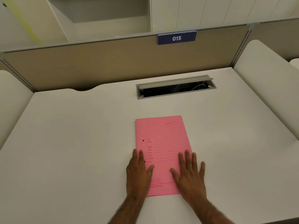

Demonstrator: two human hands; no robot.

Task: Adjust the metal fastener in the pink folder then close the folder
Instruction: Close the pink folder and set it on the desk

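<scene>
- Cable hatch (176, 87) set into the worktop (72, 135), lid propped up, wires visible inside; well beyond the folder.
- Blue sign (177, 38) reading "015" on the beige partition (97, 62) behind.
- Pale shelving (100, 15) above the partition; white side panels on both flanks.
- Worktop white, bare around the folder.
- Pink folder (161, 136) closed, flat, printed cover up, near the front edge.
- Left hand (137, 174) flat, fingers together, across the folder's left edge, near a punch hole.
- Right hand (190, 175) flat, fingers spread, on the lower right cover, little finger off onto the worktop.
</scene>
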